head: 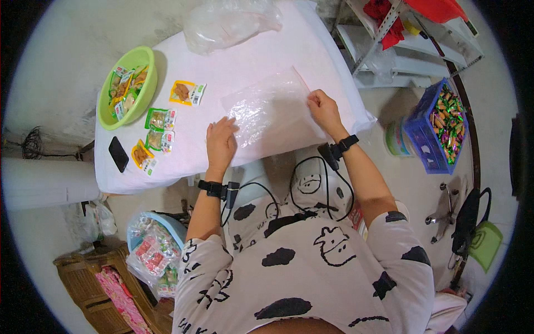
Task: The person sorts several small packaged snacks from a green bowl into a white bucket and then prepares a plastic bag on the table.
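Note:
A clear plastic zip bag (271, 108) lies flat on the white-covered table (258, 54). My right hand (324, 109) pinches its right edge near the reddish zip strip. My left hand (221, 140) rests at the bag's left edge, fingers somewhat spread and bent; whether it grips the film is not plain. Left of the hands lie small snack packets: a yellow-edged one (186, 92) higher up, two green-edged ones, and another yellow-edged one (142, 156) nearer me. A green plastic basin (153, 75) holding similar packets stands at the table's left end.
A black smartphone (118, 154) lies at the table's left edge. A bundle of clear plastic bags (229, 26) sits at the far edge. On the floor stand a blue basin (177, 227) of packets and, at right, a blue crate (429, 154) of wrapped sweets. Metal shelving (384, 25) is beyond.

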A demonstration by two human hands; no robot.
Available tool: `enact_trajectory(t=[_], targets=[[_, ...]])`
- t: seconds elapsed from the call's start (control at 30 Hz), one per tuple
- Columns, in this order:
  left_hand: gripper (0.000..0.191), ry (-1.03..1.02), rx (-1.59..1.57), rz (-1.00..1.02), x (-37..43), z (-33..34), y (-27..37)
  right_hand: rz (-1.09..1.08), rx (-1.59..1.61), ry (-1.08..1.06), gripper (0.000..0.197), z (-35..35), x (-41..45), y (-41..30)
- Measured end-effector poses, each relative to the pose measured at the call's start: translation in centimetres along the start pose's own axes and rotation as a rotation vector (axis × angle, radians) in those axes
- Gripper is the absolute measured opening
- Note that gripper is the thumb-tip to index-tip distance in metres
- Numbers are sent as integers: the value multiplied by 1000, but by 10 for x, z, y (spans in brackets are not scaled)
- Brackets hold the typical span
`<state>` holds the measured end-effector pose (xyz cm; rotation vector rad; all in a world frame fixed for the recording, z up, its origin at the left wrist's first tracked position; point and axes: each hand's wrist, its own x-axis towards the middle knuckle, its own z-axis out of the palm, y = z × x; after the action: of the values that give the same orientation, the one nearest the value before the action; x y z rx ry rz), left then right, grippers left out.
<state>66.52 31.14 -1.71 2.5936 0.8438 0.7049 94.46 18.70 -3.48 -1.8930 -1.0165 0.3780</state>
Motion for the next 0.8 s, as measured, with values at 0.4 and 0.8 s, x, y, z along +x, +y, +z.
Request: enact_trajectory(t=[0.4, 0.8], targets=[[56, -203, 271, -97, 22, 38, 14, -491, -501, 58, 39, 34, -16, -38], [58, -192, 307, -102, 23, 41, 14, -472, -647, -284, 61, 60, -26, -36]])
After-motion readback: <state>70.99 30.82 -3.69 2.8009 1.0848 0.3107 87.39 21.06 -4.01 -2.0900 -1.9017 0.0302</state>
